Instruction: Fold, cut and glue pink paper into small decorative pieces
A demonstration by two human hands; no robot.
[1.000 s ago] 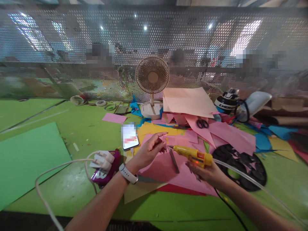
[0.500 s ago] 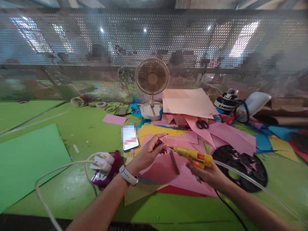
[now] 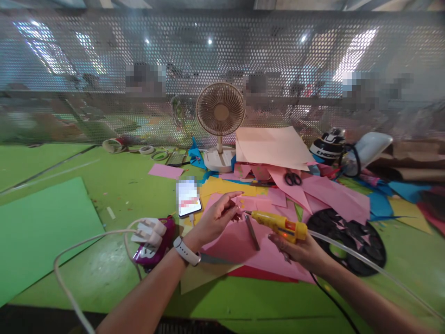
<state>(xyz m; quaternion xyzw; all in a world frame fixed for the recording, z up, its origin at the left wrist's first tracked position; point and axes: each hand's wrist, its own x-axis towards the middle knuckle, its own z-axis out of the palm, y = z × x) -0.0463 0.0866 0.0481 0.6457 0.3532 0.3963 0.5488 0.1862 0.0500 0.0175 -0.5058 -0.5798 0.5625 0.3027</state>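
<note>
My right hand is closed round the handle of a yellow hot glue gun, its small light glowing orange and a clear glue stick trailing from the back. The gun's metal nozzle points left at the fingertips of my left hand. Those fingers are pinched on something small and pinkish, too hidden to name. Below both hands lie sheets of pink paper, with a dark narrow strip resting on them just under the nozzle.
A phone and a purple power strip with white plugs lie to the left. Black scissors rest on paper, near a round black tray. A small fan stands behind; a green sheet lies far left.
Both hands hold nearly the same pose, with the nozzle still at the left fingertips. The view has shifted very slightly.
</note>
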